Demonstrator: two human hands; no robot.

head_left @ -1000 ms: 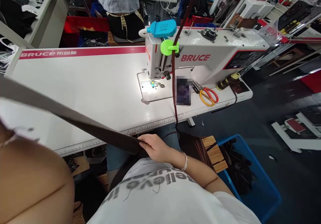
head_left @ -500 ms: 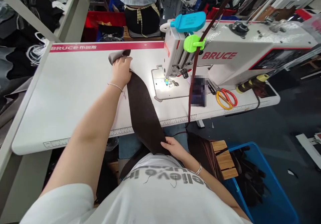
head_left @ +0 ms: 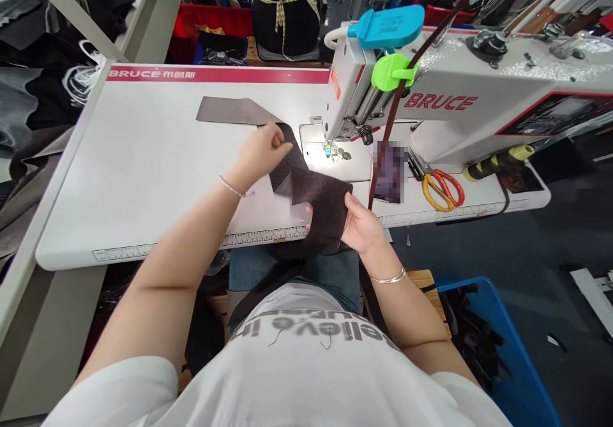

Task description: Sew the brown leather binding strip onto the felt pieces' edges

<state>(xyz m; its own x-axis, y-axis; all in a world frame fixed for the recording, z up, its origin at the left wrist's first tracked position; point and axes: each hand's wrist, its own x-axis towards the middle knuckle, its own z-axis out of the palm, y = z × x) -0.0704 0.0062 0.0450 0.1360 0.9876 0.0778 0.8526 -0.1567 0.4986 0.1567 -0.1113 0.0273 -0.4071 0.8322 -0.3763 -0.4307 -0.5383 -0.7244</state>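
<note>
My right hand grips a dark brown fabric strip near the table's front edge, thumb on top and fingertips showing past the cloth on the other side. From there the strip runs folded and twisted up the table. Its far end lies flat with a lighter grey-brown face up. My left hand is over the strip's middle, fingers loosely curled and thumb a little apart, with nothing visible between them. The strip's near end hangs over the edge towards my lap. To the right of the strip is the sewing machine's lit needle area.
The white sewing machine stands on the right of the table. Scissors and a thread cone lie under its arm. A reddish-brown strap hangs across its front. A blue bin stands on the floor at right.
My right hand has risen from my lap to the table edge, lifting and folding the strip. My left hand has left the far end, which now lies flat, and has come nearer.
</note>
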